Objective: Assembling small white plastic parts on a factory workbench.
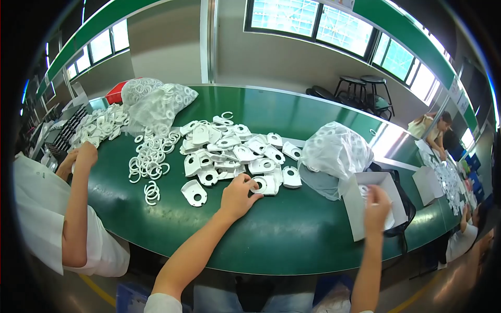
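Observation:
At the front edge of a heap of white plastic parts (224, 148), my left hand (240, 197) has its thumb and fingers closed on one flat white plastic part (270, 187) with a round hole. The part lies on the green table. On the right, my right hand (377, 209) is over an open white box (357, 221), blurred by motion. Something white shows by its fingertips, but I cannot tell whether it is held. More white pieces lie inside the box, partly hidden by the hand.
Loose white rings (151, 159) lie left of the heap, below a clear bag of rings (164, 104). Another clear bag (336, 151) stands behind the box. A black strap or bag (408, 201) lies beside the box. At left, a co-worker's hands (83, 155) work near another pile.

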Tool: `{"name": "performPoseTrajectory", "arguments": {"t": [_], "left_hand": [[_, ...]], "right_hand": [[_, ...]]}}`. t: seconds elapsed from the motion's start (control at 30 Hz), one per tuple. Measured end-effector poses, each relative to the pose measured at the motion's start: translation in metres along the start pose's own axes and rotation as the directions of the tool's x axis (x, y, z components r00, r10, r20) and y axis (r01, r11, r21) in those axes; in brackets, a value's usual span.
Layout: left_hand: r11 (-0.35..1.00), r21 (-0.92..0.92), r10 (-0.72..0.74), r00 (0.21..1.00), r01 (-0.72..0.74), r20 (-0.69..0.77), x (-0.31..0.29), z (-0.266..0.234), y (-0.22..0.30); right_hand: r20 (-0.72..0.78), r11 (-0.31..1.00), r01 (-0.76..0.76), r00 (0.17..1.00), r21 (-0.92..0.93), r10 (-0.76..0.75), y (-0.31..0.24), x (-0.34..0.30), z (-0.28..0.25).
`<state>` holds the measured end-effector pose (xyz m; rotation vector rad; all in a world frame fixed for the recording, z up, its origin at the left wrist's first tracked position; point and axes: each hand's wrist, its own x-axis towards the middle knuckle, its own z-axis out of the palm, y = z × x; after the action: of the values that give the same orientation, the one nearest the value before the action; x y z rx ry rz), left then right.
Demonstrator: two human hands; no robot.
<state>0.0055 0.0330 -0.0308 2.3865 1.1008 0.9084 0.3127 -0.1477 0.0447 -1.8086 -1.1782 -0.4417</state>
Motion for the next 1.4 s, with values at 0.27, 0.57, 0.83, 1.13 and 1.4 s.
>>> {"name": "performPoseTrajectory", "arguments": {"t": [0.27,0.57,0.83,1.13,1.4], "left_hand": [[0.595,-0.786,-0.136,0.985,0.167,0.106,0.006,-0.006,-0.032],[0.581,-0.773,-0.153,0.967,0.256,0.206,-0.004,-0.012,-0.005],[0.518,-0.758,-0.06,0.901,0.395,0.429,-0.004,-0.004,0.012],[0.444,-0.788,-0.073,0.894,0.426,0.442,-0.008,-0.007,0.01],[0.438,-0.809,-0.01,0.902,0.393,0.432,-0.017,-0.003,0.017]], "right_hand": [[0.258,0.91,0.016,0.961,-0.415,0.101,-0.001,0.001,0.14],[0.383,0.887,-0.014,0.899,-0.461,0.214,-0.005,-0.003,0.133],[0.594,0.442,-0.617,0.777,0.651,0.209,-0.068,-0.044,0.119],[0.81,0.513,-0.727,0.578,0.456,0.099,-0.085,-0.06,0.125],[0.681,0.559,-0.604,0.726,0.568,0.092,-0.091,-0.073,0.125]]}}
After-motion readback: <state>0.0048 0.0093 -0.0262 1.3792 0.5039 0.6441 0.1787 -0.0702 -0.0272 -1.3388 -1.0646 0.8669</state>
